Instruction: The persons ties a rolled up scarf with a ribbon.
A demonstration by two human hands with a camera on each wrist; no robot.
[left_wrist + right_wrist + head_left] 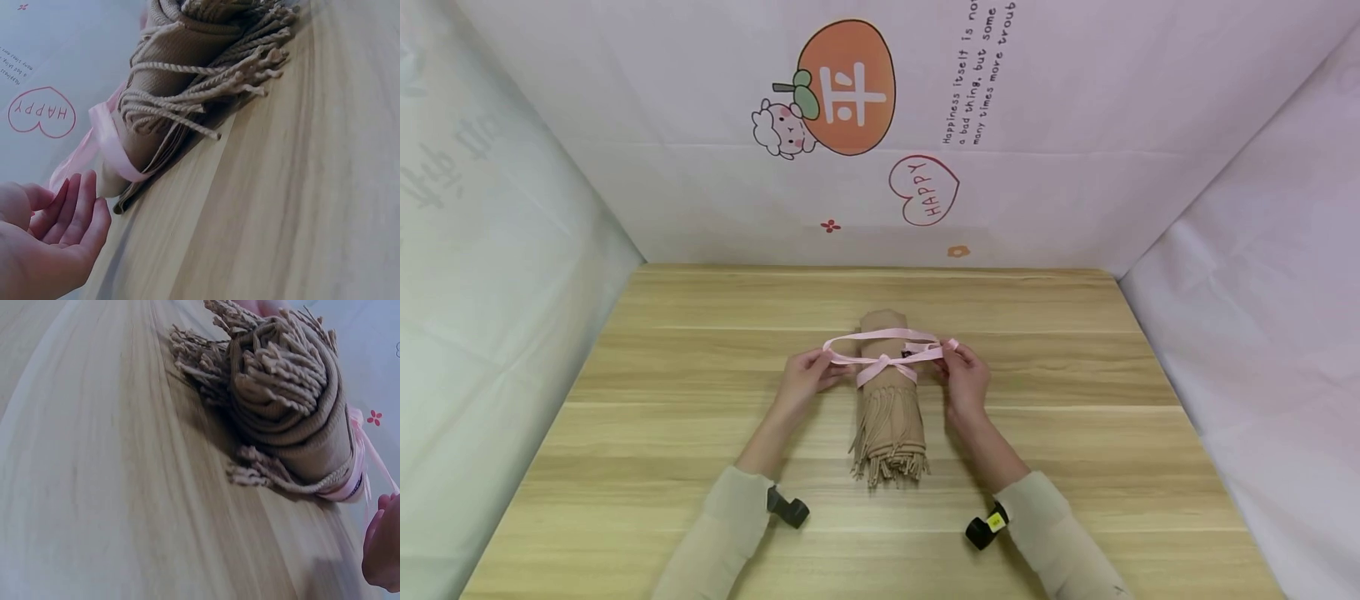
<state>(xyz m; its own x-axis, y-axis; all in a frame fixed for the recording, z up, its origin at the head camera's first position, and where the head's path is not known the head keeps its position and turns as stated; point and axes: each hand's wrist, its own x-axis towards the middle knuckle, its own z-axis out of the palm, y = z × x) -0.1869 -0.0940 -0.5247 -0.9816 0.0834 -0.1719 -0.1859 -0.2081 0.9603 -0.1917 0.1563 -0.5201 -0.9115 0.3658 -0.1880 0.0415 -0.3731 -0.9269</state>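
A brown fringed scarf (891, 417), rolled into a bundle, lies on the table with its tasselled end toward me. Round its middle runs a pink ribbon (886, 362), knotted on top, with its lengths drawn out to both sides. To the left of the roll, my left hand (805, 375) pinches one ribbon length between thumb and forefinger. My right hand (966, 377) pinches the ribbon on the other side, a short end poking above the fingers. A small dark label shows near the knot. The right wrist view catches only part of the right hand (382, 544).
The wood-grain table (700, 467) spreads around the roll on all sides. White printed cloth (1037, 192) hangs behind it and along both sides. Each forearm wears a black wrist camera, the left camera (788, 508) and the right camera (983, 530).
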